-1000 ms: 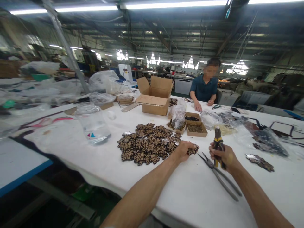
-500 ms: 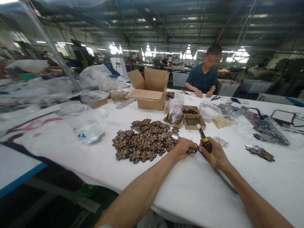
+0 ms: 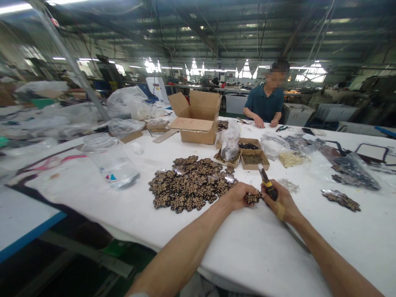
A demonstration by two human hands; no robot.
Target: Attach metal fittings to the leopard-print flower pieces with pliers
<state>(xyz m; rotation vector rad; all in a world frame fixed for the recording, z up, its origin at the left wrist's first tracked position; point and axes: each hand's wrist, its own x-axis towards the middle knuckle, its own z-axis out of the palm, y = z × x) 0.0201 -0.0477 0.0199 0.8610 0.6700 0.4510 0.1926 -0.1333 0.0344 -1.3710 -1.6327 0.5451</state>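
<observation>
My left hand (image 3: 239, 196) is closed on a small leopard-print patch (image 3: 253, 198) with a dark scalloped edge, held just above the white table. Close on its right, my right hand (image 3: 285, 202) grips a tool with a black-and-yellow handle (image 3: 270, 190). The tool's metal end points up and away; its exact kind is unclear. Tape wraps one finger of that hand. Between the hands, the patch's right edge sits by my right fingertips, and whether they touch it I cannot tell. A heap of similar leopard-print patches (image 3: 188, 185) lies left of my left hand.
Small cardboard trays of metal bits (image 3: 254, 160) stand beyond my hands, behind them an open carton (image 3: 198, 136). A clear plastic jar (image 3: 113, 165) is at left. More patches (image 3: 340, 200) and plastic bags (image 3: 274, 144) lie right. Across the table sits a person (image 3: 266, 101).
The view has shifted slightly, so the scene sits a little farther right and lower. The patch in my left hand has tilted to show more of its printed face. Both grips are unchanged.
</observation>
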